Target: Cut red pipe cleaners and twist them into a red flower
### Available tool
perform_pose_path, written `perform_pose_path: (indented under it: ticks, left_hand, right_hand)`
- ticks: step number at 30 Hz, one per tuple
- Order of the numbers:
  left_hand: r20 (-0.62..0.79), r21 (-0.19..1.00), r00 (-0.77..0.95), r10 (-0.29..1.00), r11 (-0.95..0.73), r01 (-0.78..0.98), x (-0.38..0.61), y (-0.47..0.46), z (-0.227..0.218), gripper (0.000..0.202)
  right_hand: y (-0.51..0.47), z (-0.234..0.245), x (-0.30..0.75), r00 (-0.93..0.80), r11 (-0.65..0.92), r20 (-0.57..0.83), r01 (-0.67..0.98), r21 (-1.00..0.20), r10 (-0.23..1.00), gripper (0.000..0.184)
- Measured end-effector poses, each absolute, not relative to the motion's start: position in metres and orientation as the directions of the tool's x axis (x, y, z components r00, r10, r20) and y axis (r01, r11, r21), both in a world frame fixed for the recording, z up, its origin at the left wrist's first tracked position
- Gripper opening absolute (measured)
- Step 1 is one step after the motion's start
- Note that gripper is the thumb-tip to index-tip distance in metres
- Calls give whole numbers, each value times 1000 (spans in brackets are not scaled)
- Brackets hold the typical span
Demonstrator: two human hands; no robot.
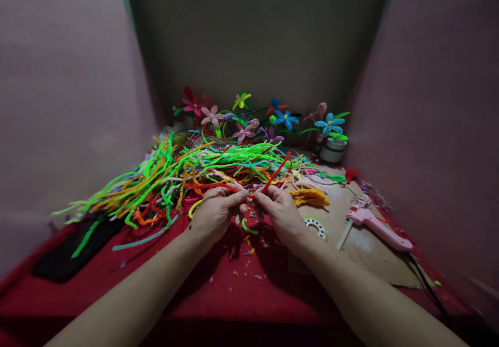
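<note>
My left hand (218,209) and my right hand (278,209) meet at the centre, fingers pinched together on a red pipe cleaner (276,171). Its free end rises up and right from my right fingers, and another red length runs left over the pile. A short green curved piece (248,228) lies just below my hands on the red cloth (218,295). Directly behind my hands spreads a big pile of pipe cleaners (171,175), mostly neon green and orange.
Finished pipe-cleaner flowers (249,120) stand along the back wall. A pink glue gun (376,225) lies on brown cardboard (374,253) at the right, with an orange bundle (310,196), a tape roll (315,226) and a small white pot (332,150). A black flat object (70,256) lies left.
</note>
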State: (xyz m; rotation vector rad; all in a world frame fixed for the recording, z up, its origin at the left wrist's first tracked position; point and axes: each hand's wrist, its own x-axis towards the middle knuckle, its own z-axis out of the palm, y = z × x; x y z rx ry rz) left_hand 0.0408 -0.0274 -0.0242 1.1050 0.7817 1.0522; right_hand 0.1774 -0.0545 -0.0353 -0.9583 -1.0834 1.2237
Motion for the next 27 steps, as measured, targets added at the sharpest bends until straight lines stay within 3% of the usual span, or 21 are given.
perform_pose_path:
  ticks: [7, 15, 21, 27]
  left_hand:
    - [0, 982, 378, 926, 71, -175, 33, -25, -25, 21]
    - [-87, 964, 488, 869, 198, -180, 31, -23, -17, 24]
    - [-30, 961, 498, 866, 163, -226, 28, -23, -15, 26]
    - [36, 986, 488, 872, 49, -159, 29, -26, -15, 23]
  right_hand:
    - [-58, -30, 178, -97, 90, 104, -138, -986, 990, 26]
    - [-60, -30, 180, -285, 45, 67, -80, -996, 956, 29]
    - [-62, -30, 178, -204, 39, 54, -78, -996, 977, 27]
    - [-59, -30, 182, -228, 12, 34, -98, -995, 973, 25]
